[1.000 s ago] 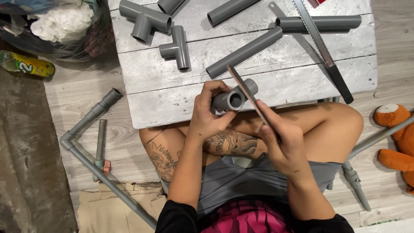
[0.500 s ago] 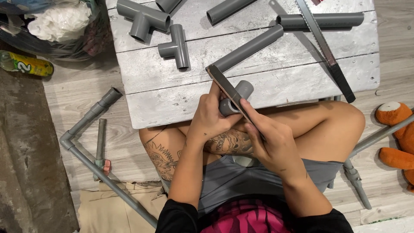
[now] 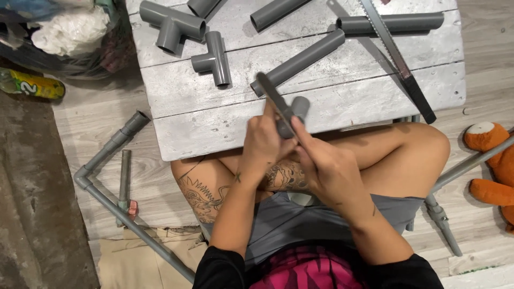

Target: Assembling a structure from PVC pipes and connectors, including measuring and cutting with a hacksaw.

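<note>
Hands: 2, a left hand [image 3: 262, 144] and a right hand [image 3: 326, 168].
Held pipe fittings: 1, a grey fitting [image 3: 295, 109].
Flat files or blades in hand: 1 [image 3: 270, 92].
Tee fittings on the table: 2 [image 3: 171, 24] [image 3: 214, 56].
Straight pipe pieces on the table: 4 [image 3: 300, 61] [image 3: 391, 22] [image 3: 273, 10] [image 3: 201, 6].
Saws: 1 [image 3: 399, 61].
Stuffed toys: 1 [image 3: 492, 166].
Assembled pipe runs on the floor: 1 [image 3: 107, 176].

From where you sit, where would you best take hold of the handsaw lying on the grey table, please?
Take the handsaw by its dark handle end near the table's right front edge, coming from above on the right. That end points toward the knee; the toothed blade runs away up the board.
</note>
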